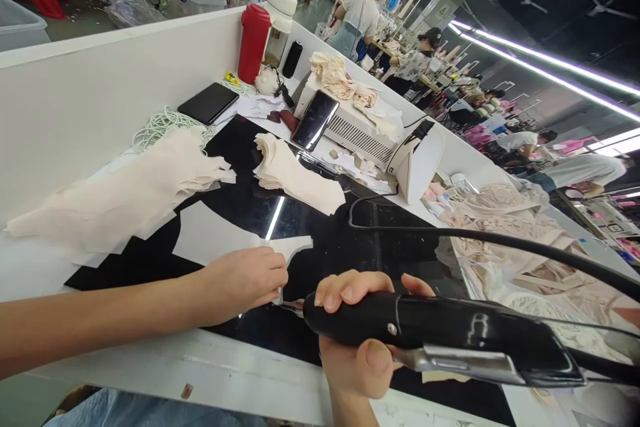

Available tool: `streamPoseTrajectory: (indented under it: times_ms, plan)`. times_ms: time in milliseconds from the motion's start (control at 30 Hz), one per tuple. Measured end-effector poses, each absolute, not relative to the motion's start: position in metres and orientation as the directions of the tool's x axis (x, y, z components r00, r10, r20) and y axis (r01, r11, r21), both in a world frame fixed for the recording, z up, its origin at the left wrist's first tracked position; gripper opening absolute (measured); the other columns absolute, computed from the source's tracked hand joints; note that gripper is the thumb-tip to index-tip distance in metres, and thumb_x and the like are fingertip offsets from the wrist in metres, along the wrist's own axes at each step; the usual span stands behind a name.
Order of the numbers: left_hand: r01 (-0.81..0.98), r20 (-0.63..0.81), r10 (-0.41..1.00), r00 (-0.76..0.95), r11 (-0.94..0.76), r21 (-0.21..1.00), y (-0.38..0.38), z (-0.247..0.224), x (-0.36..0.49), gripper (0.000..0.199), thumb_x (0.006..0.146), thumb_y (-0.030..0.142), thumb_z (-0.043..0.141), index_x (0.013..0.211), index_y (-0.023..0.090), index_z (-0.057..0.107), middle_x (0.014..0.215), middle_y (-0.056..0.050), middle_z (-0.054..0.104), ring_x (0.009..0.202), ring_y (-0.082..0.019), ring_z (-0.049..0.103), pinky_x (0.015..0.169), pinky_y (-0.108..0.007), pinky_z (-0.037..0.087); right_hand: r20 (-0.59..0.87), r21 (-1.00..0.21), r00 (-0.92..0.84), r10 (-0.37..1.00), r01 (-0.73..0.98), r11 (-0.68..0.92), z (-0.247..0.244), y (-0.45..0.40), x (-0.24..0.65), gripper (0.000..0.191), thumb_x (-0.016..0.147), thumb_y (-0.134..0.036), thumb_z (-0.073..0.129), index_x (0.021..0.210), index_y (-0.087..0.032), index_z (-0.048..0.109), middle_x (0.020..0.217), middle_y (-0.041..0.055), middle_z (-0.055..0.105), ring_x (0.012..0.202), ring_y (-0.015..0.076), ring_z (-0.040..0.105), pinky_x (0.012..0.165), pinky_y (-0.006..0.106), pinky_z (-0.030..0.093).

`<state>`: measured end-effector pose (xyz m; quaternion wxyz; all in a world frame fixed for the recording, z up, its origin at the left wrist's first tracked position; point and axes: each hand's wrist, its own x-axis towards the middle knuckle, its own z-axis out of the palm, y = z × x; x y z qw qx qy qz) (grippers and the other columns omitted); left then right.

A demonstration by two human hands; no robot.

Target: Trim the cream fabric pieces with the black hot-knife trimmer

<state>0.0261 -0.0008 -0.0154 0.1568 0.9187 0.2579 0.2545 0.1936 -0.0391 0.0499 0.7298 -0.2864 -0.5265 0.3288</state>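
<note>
Honestly, looks like the step in hand is working the edge of a white cut piece (215,237) lying toward the left edge of the black board (375,247). Left hand (245,280) has its fingers bunched together, pinching the piece near its narrow end. Right hand (345,367) is wrapped round a black handheld tool (440,323), metal tip just beside those fingers. I'd say the next move calls for a steady hold, fingertips clear of that tip.
</note>
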Motion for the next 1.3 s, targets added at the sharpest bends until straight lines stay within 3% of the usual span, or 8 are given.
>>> streamPoseTrajectory:
  times_ms: [100,267,433,533,900,1300]
  plan:
    - [0.396,0.406,0.543,0.735,-0.83,0.392,-0.002,-0.016,0.026,0.014,0.093,0.007,0.072,0.091,0.017,0.062,0.095,-0.004,0.067,0.085,-0.021,0.063,0.077,-0.033,0.049,0.581,-0.765,0.228,0.781,-0.174,0.62,0.05,-0.039,0.194,0.051,0.089,-0.043,0.078,0.131,-0.03,0.051,0.083,-0.0054,0.06,0.059,0.0128,0.059,0.052,0.028,0.058]
    - [0.338,0.442,0.485,0.754,-0.865,0.372,0.0,-0.009,0.021,0.018,0.097,0.0,0.059,0.094,0.017,0.061,0.108,-0.007,0.067,0.098,-0.021,0.063,0.092,-0.033,0.05,0.583,-0.767,0.219,0.782,-0.17,0.619,0.051,-0.039,0.194,0.049,0.09,-0.042,0.076,0.131,-0.031,0.05,0.083,-0.0056,0.061,0.057,0.0133,0.06,0.051,0.029,0.057]
    - [0.243,0.44,0.407,0.8,-0.891,0.383,0.004,-0.005,0.018,0.016,0.1,0.004,0.06,0.093,0.019,0.062,0.091,-0.002,0.068,0.087,-0.019,0.062,0.083,-0.031,0.05,0.57,-0.799,0.254,0.782,-0.051,0.599,0.049,-0.04,0.196,0.049,0.089,-0.05,0.073,0.127,-0.034,0.049,0.077,-0.0048,0.054,0.051,0.0147,0.049,0.046,0.031,0.049]
    - [0.222,0.445,0.392,0.805,-0.895,0.386,0.005,-0.006,0.017,0.015,0.1,0.005,0.061,0.097,0.019,0.065,0.093,-0.003,0.07,0.087,-0.02,0.063,0.083,-0.032,0.051,0.556,-0.816,0.26,0.79,-0.012,0.578,0.046,-0.041,0.2,0.05,0.088,-0.054,0.071,0.128,-0.036,0.047,0.076,-0.004,0.051,0.051,0.0155,0.044,0.046,0.032,0.047]
    - [0.152,0.485,0.313,0.817,-0.927,0.342,0.007,-0.015,0.007,0.021,0.101,0.003,0.056,0.104,0.016,0.071,0.102,-0.008,0.075,0.099,-0.021,0.07,0.103,-0.035,0.053,0.512,-0.84,0.244,0.824,-0.06,0.54,0.042,-0.044,0.205,0.053,0.087,-0.055,0.07,0.131,-0.041,0.045,0.078,-0.0045,0.049,0.054,0.0161,0.043,0.05,0.032,0.045]
    - [0.151,0.506,0.302,0.808,-0.936,0.317,0.007,-0.013,0.006,0.023,0.102,0.003,0.054,0.105,0.016,0.073,0.102,-0.01,0.076,0.099,-0.021,0.071,0.102,-0.034,0.056,0.521,-0.84,0.257,0.814,-0.02,0.543,0.044,-0.043,0.204,0.049,0.087,-0.055,0.069,0.13,-0.041,0.048,0.078,-0.0045,0.048,0.053,0.0156,0.043,0.048,0.033,0.046]
